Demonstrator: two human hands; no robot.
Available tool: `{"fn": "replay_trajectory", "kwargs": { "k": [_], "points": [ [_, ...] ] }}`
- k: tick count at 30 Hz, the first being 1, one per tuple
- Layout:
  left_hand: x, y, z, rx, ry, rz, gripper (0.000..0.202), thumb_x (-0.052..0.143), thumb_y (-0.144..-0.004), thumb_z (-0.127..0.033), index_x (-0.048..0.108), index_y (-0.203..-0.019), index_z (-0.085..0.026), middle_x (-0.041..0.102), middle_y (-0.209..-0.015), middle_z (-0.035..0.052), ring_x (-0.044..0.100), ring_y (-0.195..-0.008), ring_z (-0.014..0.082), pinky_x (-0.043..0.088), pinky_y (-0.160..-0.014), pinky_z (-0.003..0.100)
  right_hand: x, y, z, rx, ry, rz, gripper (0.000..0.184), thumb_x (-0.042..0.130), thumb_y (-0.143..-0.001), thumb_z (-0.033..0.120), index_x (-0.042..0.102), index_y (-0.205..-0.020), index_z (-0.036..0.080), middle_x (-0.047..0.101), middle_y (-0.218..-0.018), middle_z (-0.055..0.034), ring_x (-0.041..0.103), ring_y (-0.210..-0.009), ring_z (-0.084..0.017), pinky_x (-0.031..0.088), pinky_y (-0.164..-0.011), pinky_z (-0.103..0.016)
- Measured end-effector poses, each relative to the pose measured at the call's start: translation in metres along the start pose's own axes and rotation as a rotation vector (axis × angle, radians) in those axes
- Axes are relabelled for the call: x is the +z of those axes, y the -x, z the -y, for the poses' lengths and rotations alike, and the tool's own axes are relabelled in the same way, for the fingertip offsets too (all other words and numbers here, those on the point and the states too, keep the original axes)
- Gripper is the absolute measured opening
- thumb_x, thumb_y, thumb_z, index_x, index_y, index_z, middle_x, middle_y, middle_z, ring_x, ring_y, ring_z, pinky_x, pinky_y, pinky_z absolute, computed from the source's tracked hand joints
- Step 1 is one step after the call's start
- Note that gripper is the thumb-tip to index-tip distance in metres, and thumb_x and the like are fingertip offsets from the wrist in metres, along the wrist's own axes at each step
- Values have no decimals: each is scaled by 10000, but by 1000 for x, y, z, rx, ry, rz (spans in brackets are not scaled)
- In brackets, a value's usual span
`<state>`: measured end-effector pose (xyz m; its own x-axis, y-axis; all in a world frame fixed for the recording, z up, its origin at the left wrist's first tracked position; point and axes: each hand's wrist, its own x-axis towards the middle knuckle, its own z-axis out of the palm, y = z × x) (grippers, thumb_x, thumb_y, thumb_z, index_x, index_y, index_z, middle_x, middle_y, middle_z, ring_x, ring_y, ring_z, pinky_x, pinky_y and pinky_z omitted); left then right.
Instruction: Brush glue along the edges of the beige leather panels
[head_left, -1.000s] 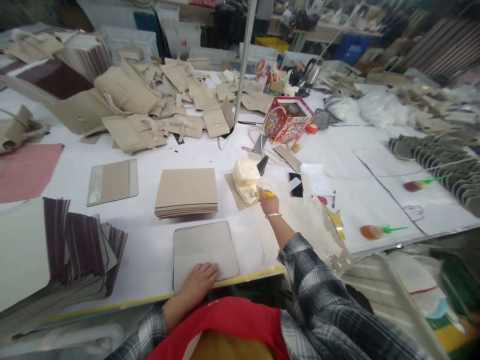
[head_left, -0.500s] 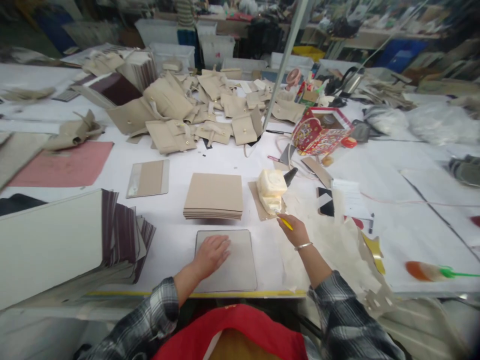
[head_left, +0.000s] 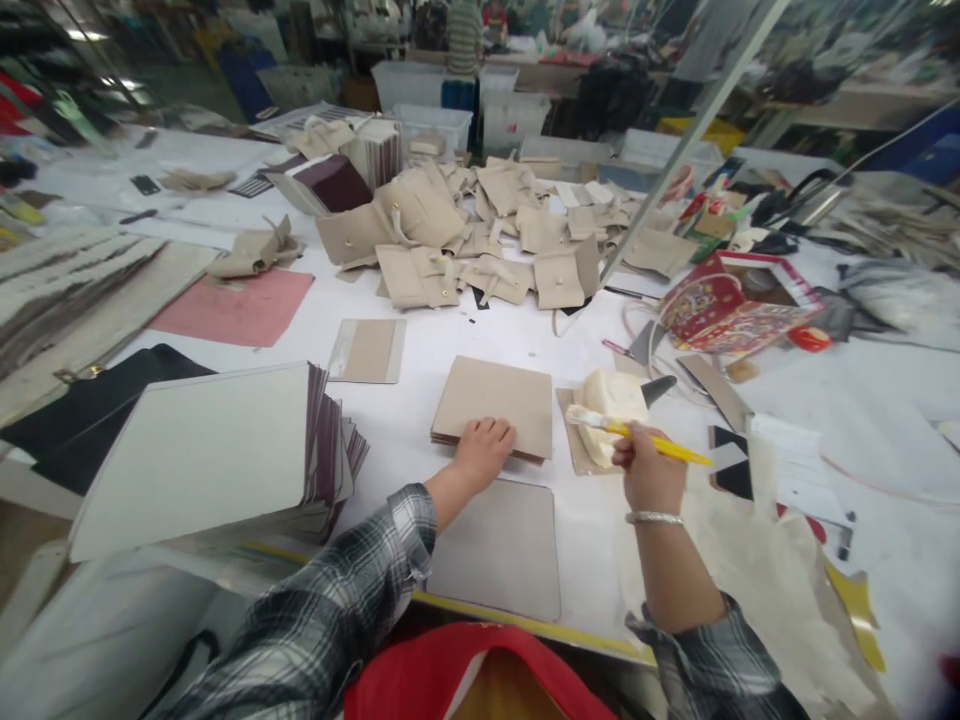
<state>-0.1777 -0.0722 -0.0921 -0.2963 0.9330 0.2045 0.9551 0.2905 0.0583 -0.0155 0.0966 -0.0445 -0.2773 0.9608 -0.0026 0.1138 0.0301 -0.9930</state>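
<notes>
Grips yellow brush (head_left: 604, 425) tight in right hand (head_left: 649, 478) beside glue tub (head_left: 616, 398), rests open left hand (head_left: 484, 452) on beige stack (head_left: 501, 398); may drip glue onto stack if swung across loaded.

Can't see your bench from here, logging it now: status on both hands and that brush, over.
Left hand flat on beige panel stack. Right hand grips yellow brush, bristles at cream tub. Grey board lies nearest, uncovered.

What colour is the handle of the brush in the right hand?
Yellow; the brush shows best in the head view.
</notes>
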Motion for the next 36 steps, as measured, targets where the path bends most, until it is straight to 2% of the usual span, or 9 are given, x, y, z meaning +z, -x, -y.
{"fn": "replay_trajectory", "kwargs": {
  "k": [5,9,11,16,19,27,30,33,36],
  "points": [
    [13,1,5,15,53,-23,284,417,-894,-249,550,-1127,-156,577,-1110,126,496,-997,250,366,-774,387,125,25,38,-50,92,565,239,623,-709,386,581,-767,158,567,-523,30,506,-410,-85,410,-403,-188],
    [21,1,10,40,77,-57,285,424,-887,-231,570,-1114,-143,588,-1092,146,471,-1061,279,365,-801,407,175,25,34,-91,278,779,193,587,-726,365,576,-702,174,556,-491,36,483,-388,-80,393,-388,-182],
    [20,1,11,44,75,-45,302,423,-886,-229,546,-1147,-140,579,-1102,146,480,-1029,270,370,-780,403,187,13,29,-94,311,773,186,578,-727,363,580,-711,178,555,-493,37,482,-380,-84,402,-382,-188],
    [8,2,12,64,45,-10,318,397,-896,-228,497,-1187,-148,544,-1160,120,480,-966,240,363,-741,379,205,-25,21,-124,292,515,207,558,-735,385,583,-751,180,576,-524,28,516,-396,-98,448,-414,-208],
    [3,0,12,65,50,18,314,403,-896,-230,489,-1188,-155,540,-1152,114,475,-962,234,356,-742,372,191,-42,17,-121,332,454,211,550,-736,391,583,-740,183,583,-526,25,520,-389,-102,440,-407,-208],
    [-9,-11,14,64,80,114,303,587,-802,-295,537,-1073,-169,556,-1057,90,470,-958,246,379,-745,365,88,-65,22,-117,515,158,198,524,-735,363,601,-730,181,586,-492,27,544,-408,-116,440,-455,-210],
    [-14,-17,17,77,80,157,292,628,-771,-306,558,-1018,-168,563,-1034,80,475,-957,245,399,-760,351,69,-47,23,-153,562,180,212,505,-752,371,609,-733,187,588,-489,33,555,-430,-115,454,-512,-215],
    [-18,-22,19,87,74,197,273,633,-765,-330,573,-968,-158,566,-1007,82,487,-942,238,414,-788,340,49,-8,19,-169,600,224,206,507,-761,366,619,-726,196,581,-478,36,573,-468,-123,452,-527,-216],
    [-22,-23,17,110,57,219,227,597,-790,-316,578,-943,-150,560,-984,96,498,-936,236,428,-787,340,22,34,15,-92,524,258,229,529,-765,395,611,-709,189,565,-469,36,553,-440,-117,432,-466,-208]
  ]
}}
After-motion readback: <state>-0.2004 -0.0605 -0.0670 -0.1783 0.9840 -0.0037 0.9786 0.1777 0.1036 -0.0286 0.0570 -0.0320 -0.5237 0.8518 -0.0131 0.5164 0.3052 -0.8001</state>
